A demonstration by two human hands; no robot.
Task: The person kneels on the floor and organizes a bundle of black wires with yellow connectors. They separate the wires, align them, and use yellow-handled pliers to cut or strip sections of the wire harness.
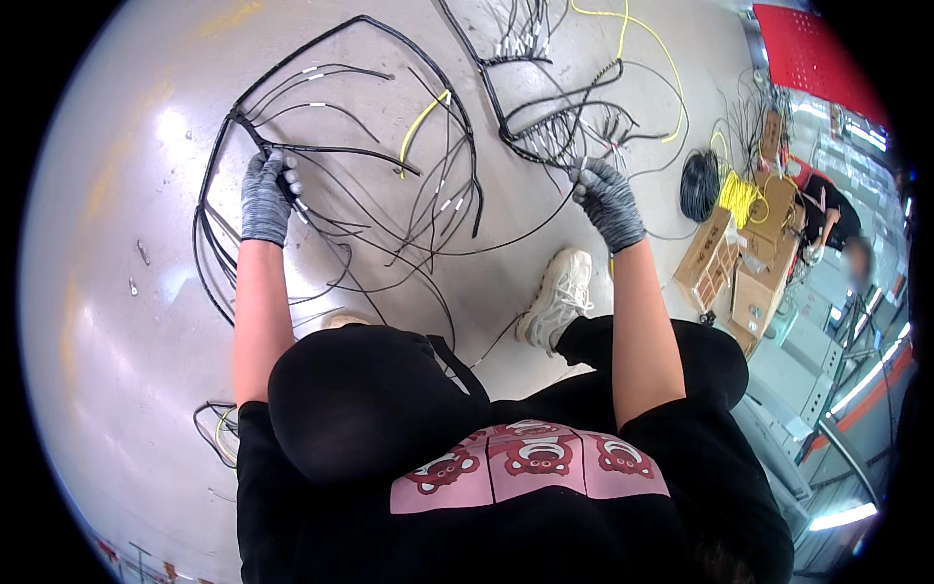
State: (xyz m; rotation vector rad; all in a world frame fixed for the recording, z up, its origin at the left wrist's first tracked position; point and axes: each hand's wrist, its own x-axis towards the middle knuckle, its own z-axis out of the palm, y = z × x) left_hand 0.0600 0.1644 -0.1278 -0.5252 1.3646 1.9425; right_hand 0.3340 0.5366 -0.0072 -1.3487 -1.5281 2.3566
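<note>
Left hand point(266, 202), in a grey glove, is curled closed around a black branch of the left harness point(331, 149), just below its junction; right hand point(608, 202), likewise gloved, pinches the right harness point(491, 95) at its lower end, though the exact strand gripped is too small to tell. Both harnesses lie spread on the grey floor point(126, 370), in front of the wearer. Progress, judged from the present lay: trunks look bundled, side branches are split out, and white tags point(309, 70) sit on branches of both. Remaining, as judged: many thin left-harness strands lie loose and crossed, some with no tag visible; strand ends are not seen joined to anything. Counts: harnesses, 2 (whether linked by a thin cable, cannot tell); gloved hands of the wearer, 2; black coil point(699, 185), 1; yellow coil point(739, 200), 1; small metal pieces point(144, 252) on the floor at left, 2; small cable bundle point(216, 428) at lower left, 1; co-worker point(827, 212) beside cardboard boxes point(755, 304) at right, 1. Tags and strands overlap too much for a sure count.
</note>
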